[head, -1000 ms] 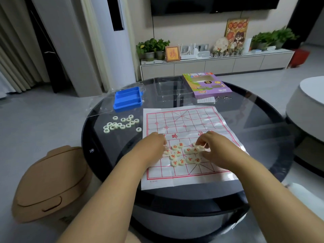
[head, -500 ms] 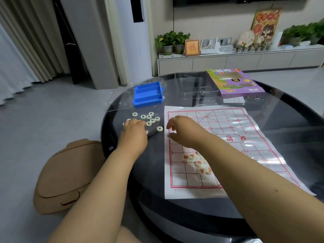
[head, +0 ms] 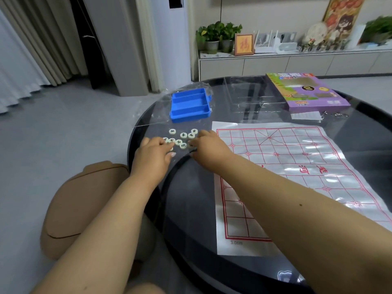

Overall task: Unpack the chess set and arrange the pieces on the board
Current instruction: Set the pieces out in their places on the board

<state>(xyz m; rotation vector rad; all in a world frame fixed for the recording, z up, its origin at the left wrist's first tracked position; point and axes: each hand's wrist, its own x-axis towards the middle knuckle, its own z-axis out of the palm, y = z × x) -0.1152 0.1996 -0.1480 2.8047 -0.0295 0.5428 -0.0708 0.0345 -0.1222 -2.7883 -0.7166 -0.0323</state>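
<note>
Worktop (head: 191, 209): round, dark glass.
Board sheet (head: 282, 166): white with red grid, flat on the right half of the worktop, near edge close to the worktop's near rim.
Left hand (head: 151, 158): near the worktop's left edge, palm down, fingers bent over the dark-marked pieces (head: 180, 139); grasp cannot be told.
Right hand (head: 206, 145): just left of the board sheet, fingers curled at the same cluster; grasp cannot be told.
Blue tray (head: 188, 105): beyond the pieces, on clear plastic film.
Purple box (head: 305, 92): at the far right edge.
</note>
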